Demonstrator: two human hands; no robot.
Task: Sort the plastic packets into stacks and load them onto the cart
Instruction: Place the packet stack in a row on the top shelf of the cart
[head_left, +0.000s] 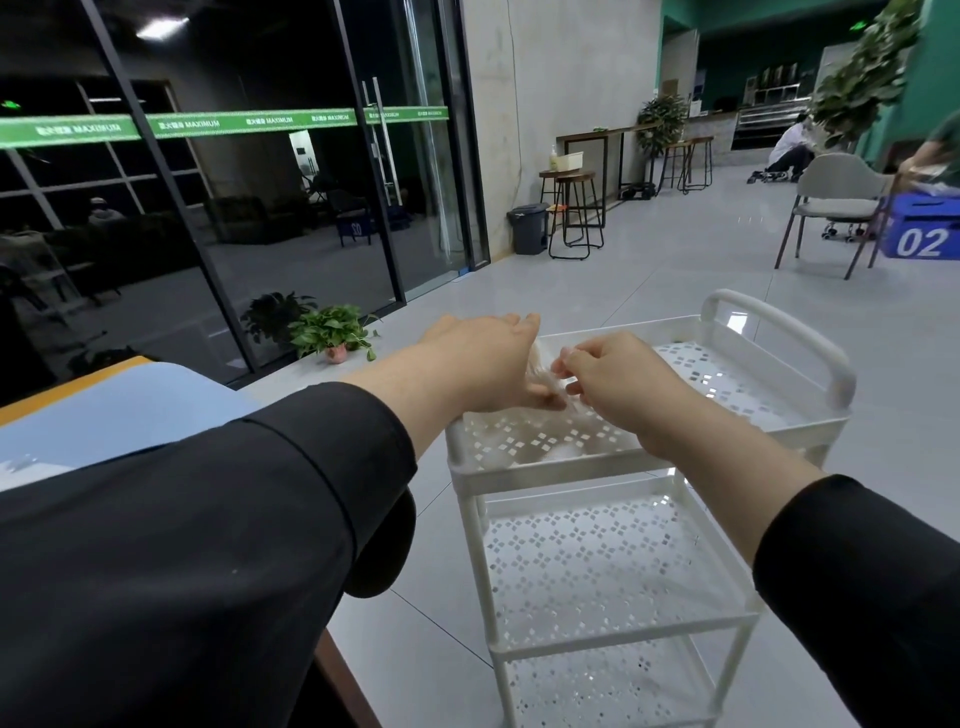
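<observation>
Two hands over one white three-tier cart (779, 332). Left hand (483, 358) and right hand (618, 376) both pinch clear, blurred packets (545, 376); count unclear.

The clear packets (545, 371) between the hands are motion-blurred, so their count and edges cannot be told. The left hand (483, 358) hides its own fingertips and part of the packets. The cart (613, 566) runs off the frame at 6 o'clock, and the table (104, 405) at 9 o'clock.
</observation>
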